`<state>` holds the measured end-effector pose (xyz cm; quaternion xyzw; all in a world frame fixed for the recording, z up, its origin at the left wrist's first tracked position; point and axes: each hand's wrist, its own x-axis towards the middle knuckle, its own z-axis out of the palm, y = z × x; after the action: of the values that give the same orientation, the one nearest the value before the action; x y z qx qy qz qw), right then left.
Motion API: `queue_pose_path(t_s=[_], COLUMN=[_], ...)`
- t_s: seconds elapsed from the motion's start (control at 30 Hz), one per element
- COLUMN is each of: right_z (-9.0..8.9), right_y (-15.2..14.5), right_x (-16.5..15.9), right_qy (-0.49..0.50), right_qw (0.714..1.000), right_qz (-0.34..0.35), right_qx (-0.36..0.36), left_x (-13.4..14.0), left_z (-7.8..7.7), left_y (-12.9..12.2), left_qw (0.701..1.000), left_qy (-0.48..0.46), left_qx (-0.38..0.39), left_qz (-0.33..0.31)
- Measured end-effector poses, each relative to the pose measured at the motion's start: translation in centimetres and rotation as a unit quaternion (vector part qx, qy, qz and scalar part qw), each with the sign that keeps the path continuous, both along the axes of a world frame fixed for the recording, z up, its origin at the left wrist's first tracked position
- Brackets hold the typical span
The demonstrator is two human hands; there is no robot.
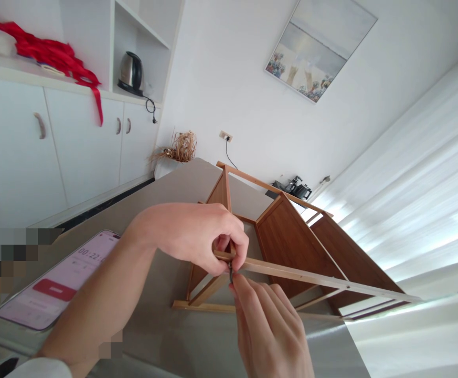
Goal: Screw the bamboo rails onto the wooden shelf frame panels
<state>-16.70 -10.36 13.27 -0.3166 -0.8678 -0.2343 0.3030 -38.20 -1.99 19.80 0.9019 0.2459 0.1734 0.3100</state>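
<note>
A wooden shelf rack (291,241) with brown panels lies on its side across the table. My left hand (201,236) reaches over the near end of its light wooden rail (291,272), with thumb and fingers closed around that end. Just below, my right hand (272,325) pinches a small dark metal piece (231,273) against the rail end. Its exact kind cannot be made out, since my fingertips cover most of it. Both hands nearly touch each other here.
On the grey table (161,325) a phone (59,283) showing a timer lies left of my forearm. Behind the rack stand a black kettle set (297,188) and a pot of dried plants (183,147). White cabinets (83,115) hold a steel kettle (131,72) and red ribbon (55,52). Curtains (421,184) hang at right.
</note>
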Motion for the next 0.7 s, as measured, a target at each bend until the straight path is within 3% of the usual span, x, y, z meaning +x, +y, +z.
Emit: queue_pose_path(t_s=[0.23, 0.53, 0.7], right_z=[-1.2, 1.0, 1.6], right_y=[-0.1, 0.0, 0.0], right_x=[-0.2, 0.6, 0.5], right_qy=[0.035, -0.029, -0.035], right_qw=[0.997, 0.998, 0.997], right_qz=[-0.001, 0.0, 0.007], right_qx=[0.066, 0.048, 0.074], left_x=[0.0, 0.0, 0.0], left_z=[-0.1, 0.0, -0.1], left_y=[0.0, 0.1, 0.0], left_qw=[1.0, 1.0, 1.0], left_qy=[-0.003, 0.001, -0.019], left_qx=[-0.001, 0.003, -0.001], left_qz=[-0.003, 0.001, 0.009])
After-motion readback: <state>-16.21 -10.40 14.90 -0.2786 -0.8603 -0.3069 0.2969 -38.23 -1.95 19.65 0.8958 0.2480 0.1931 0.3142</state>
